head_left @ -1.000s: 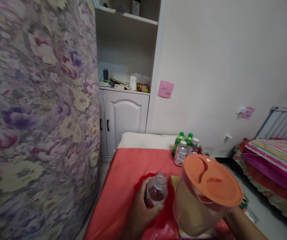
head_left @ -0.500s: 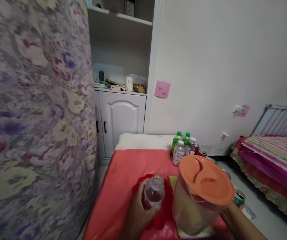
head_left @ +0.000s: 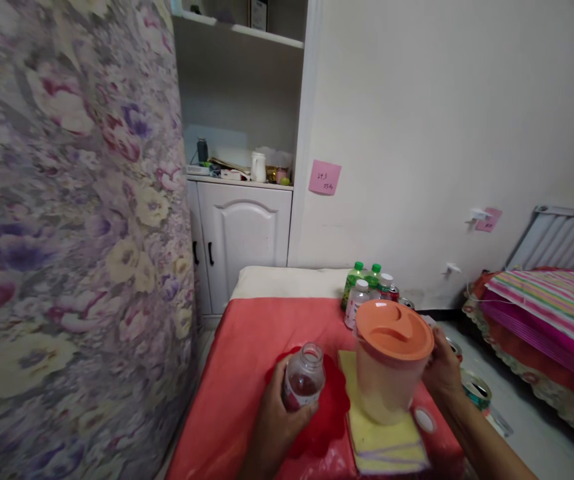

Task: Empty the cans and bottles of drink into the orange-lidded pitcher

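My left hand [head_left: 284, 407] is closed around a clear plastic bottle [head_left: 304, 380] with no cap on its mouth. The bottle is held above a red scalloped plate [head_left: 334, 413]. My right hand [head_left: 441, 363] is wrapped round the handle side of a translucent pitcher [head_left: 389, 383]; the handle itself is mostly hidden. An orange lid [head_left: 394, 330] covers the pitcher, which stands nearly upright over a folded yellow cloth [head_left: 381, 443]. Whether its base touches the cloth, I cannot tell. Beside the cloth lies a small white cap [head_left: 424, 419].
Behind the pitcher stand a white-capped bottle [head_left: 355, 303], green-capped bottles [head_left: 351, 283] and several cans. An open can [head_left: 477, 390] sits at the right edge of the red tablecloth [head_left: 251, 360]. A floral curtain [head_left: 77, 233] hangs at left; a bed [head_left: 551, 320] is at right.
The pitcher has gone from tilted and close to me to nearly upright and farther back over the yellow cloth. The white cap has come into view. My left hand keeps the bottle almost in place.
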A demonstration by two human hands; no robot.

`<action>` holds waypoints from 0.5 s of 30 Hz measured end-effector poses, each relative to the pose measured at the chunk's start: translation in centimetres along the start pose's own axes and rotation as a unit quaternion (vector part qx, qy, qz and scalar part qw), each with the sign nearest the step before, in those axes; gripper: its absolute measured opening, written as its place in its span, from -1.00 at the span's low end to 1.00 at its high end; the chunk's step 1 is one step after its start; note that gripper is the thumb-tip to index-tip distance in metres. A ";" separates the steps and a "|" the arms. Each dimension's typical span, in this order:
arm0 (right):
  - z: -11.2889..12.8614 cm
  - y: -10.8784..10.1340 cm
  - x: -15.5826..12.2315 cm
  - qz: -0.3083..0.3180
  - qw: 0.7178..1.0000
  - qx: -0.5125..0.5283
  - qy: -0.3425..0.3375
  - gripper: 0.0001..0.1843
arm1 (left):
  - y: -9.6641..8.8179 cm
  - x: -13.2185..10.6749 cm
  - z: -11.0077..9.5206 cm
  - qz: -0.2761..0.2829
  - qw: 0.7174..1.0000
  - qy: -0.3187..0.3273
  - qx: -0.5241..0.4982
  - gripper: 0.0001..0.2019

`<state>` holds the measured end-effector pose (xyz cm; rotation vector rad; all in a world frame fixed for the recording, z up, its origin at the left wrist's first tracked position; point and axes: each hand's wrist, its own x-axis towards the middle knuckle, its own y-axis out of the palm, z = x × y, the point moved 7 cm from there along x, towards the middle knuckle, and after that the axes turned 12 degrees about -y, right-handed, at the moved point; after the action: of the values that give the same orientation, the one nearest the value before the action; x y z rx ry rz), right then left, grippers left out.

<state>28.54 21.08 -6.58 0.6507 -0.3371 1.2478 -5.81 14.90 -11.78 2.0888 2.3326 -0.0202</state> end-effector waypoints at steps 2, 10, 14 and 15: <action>-0.5 -0.7 -0.3 -0.055 0.998 0.024 0.005 -0.50 | -0.2 0.0 -0.1 -0.011 1.000 -0.001 0.007 -0.32; -2.2 -0.8 -1.0 -0.114 0.991 0.060 0.026 -0.54 | 0.0 0.1 0.0 -0.021 1.000 -0.012 0.014 -0.33; -3.5 -1.2 -1.4 -0.139 0.988 0.067 0.025 -0.51 | 0.1 0.5 0.4 -0.019 1.000 -0.022 0.001 -0.33; -3.8 -1.3 -1.6 -0.139 0.988 0.067 0.025 -0.51 | 0.0 0.6 0.4 -0.020 0.999 -0.025 0.000 -0.33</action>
<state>28.87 22.04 -10.79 0.7523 -0.1156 1.0221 -5.85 15.51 -12.17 2.0175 2.3445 -0.0705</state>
